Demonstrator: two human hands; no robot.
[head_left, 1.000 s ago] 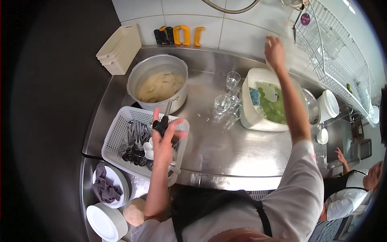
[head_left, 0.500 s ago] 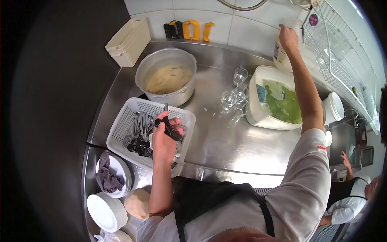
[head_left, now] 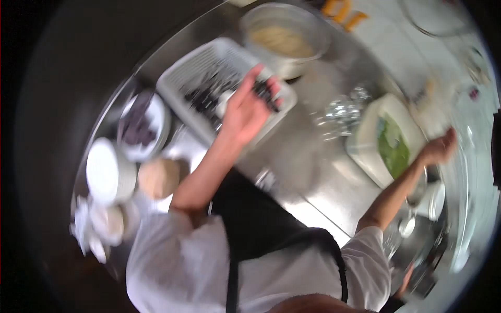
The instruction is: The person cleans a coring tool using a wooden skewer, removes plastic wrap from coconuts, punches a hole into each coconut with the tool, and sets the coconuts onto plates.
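Left hand grips dark utensils over the basket while right arm stretches past the tub

The left hand (head_left: 248, 112) closes round a small bunch of dark utensils (head_left: 265, 96), held above the right part of a white basket (head_left: 180, 73) on the left of the steel counter (head_left: 308, 141). The bunch sits across the curled fingers, perhaps because one fist keeps several slim pieces together. Below and to the left, more cutlery (head_left: 201, 99) lies heaped in the basket, whose raised walls likely stop it from scattering. A pot (head_left: 289, 68) stands just beyond the basket's far side.

To the right, a white tub (head_left: 360, 148) holds something green (head_left: 391, 151), and clear glasses (head_left: 342, 110) cluster just off its left side, probably grouped there to stay close to it.

The arms spread wide. The left elbow bends out from the body, the forearm angling far and right toward the basket. The right arm reaches farther out, its forearm crossing the tub's near right edge, so that the right hand (head_left: 439, 147) hangs past the tub. Its fingers look drawn in, but blur hides whether they hold anything, so I cannot tell its grip.
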